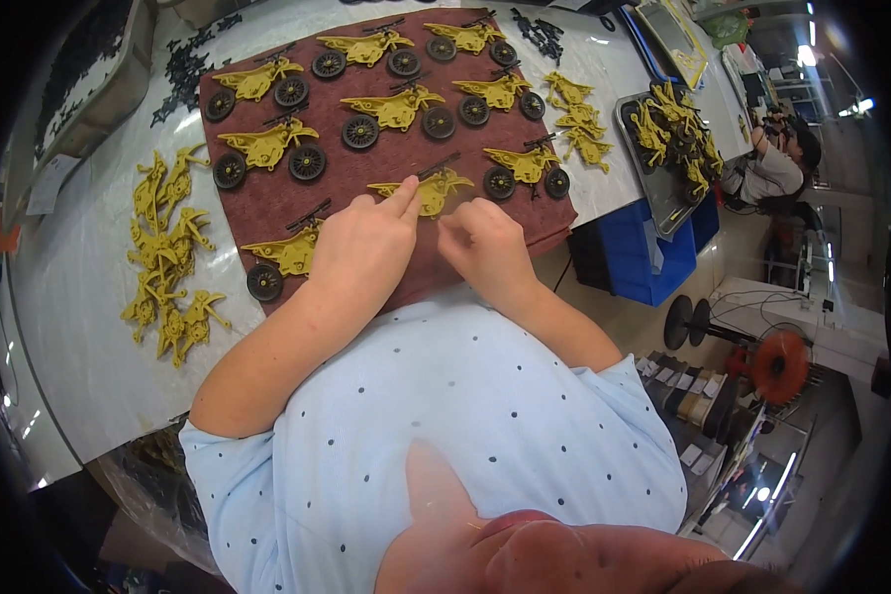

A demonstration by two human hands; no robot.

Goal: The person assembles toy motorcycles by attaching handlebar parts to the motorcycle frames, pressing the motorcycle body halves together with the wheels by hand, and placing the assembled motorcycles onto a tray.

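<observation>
On the maroon cloth (332, 114), a yellow toy motorbike body (436, 195) with a black handlebar lies in the front row, no wheels visible on it. My left hand (366, 243) reaches over its left end, index and middle fingers pressed together against it by the handlebar; the thumb is hidden. Just right of the body, my right hand (490, 252) is closed, fingertips curled together; whatever they pinch is hidden. Partly behind my left wrist lies another toy motorbike (287, 255), one black wheel (264, 281) showing. A toy motorbike with two wheels (527, 168) lies beyond my right hand.
Several wheeled yellow motorbikes (394, 107) fill the cloth's far rows. Loose yellow bodies (163, 257) lie left, more (579, 119) right. A metal tray (653, 198) holds yellow parts; a grey bin (99, 89) holds black ones. Blue crates (619, 257) stand right; another person (772, 163) sits beyond.
</observation>
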